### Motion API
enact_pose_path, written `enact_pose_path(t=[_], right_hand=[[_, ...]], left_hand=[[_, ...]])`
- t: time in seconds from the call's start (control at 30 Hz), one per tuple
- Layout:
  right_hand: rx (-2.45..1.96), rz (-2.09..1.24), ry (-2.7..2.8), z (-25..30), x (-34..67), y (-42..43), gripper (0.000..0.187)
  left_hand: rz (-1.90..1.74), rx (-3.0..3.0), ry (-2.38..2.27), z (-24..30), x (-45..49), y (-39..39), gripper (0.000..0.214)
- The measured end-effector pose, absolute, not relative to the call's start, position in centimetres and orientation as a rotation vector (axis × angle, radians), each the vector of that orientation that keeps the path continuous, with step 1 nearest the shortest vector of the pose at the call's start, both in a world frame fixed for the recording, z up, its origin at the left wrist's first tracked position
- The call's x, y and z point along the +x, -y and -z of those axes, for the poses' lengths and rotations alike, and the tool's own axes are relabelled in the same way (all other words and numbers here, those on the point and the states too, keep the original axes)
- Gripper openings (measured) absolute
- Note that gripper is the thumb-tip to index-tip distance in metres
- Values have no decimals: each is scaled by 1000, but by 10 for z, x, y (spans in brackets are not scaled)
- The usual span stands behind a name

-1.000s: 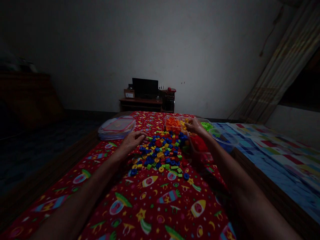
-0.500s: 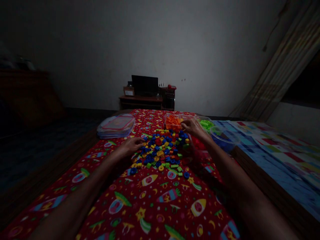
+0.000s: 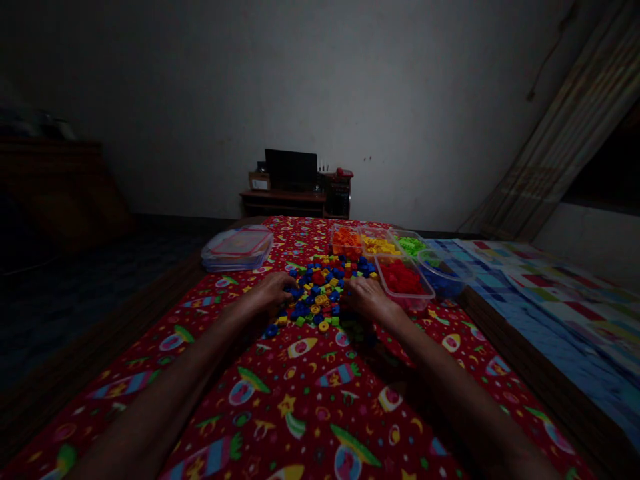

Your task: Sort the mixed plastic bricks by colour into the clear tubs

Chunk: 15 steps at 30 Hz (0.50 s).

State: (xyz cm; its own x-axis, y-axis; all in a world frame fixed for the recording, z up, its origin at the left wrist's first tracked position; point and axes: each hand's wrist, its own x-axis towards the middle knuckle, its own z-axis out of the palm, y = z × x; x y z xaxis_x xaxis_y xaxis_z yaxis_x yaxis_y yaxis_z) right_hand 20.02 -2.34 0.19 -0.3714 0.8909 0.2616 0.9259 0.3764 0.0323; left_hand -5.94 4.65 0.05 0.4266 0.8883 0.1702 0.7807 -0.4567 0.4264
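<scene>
A red bedspread printed with rockets (image 3: 300, 413) covers the work surface nearest the wearer. Both forearms reach across it. The left hand (image 3: 270, 293) and right hand (image 3: 369, 299) lie palm-down at opposite edges of a mixed pile of plastic beads and blocks (image 3: 323, 293), fingers curled against it. Grip state: narrow on both sides, but no piece shows clearly between the fingers, so whether either hand holds one cannot be told.

Status: much material already lies by colour, yet the pile remains unsorted, with blue, yellow, green, red and orange mixed. It sits at the centre of the bedspread, loose, in a low spread. Just beyond stand a clear orange tub (image 3: 346, 241), yellow tub (image 3: 379, 244), green tub (image 3: 410, 245) and red tub (image 3: 404, 280), each well filled, plus a clear bowl of blue pieces (image 3: 443, 277).

Farther left rests a clear lidded box (image 3: 237, 250). A dark monitor (image 3: 291, 169) stands on a low desk (image 3: 283, 203) by the far wall.
</scene>
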Motion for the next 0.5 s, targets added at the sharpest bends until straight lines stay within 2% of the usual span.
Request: enact_pose_path(t=[0.13,0.37,0.5], right_hand=[[-1636,217,2462,3,201,22,17],[-1509,91,2414,-14,200,20,18],[-1387,38,2371,-9,198,19,17]], left_hand=[[-618,2438,-1461,-3,-57,-46,14],[-847,2408,-1390,-1,-32,-32,39],[-755,2486,-1269,6,-14,-20,36]])
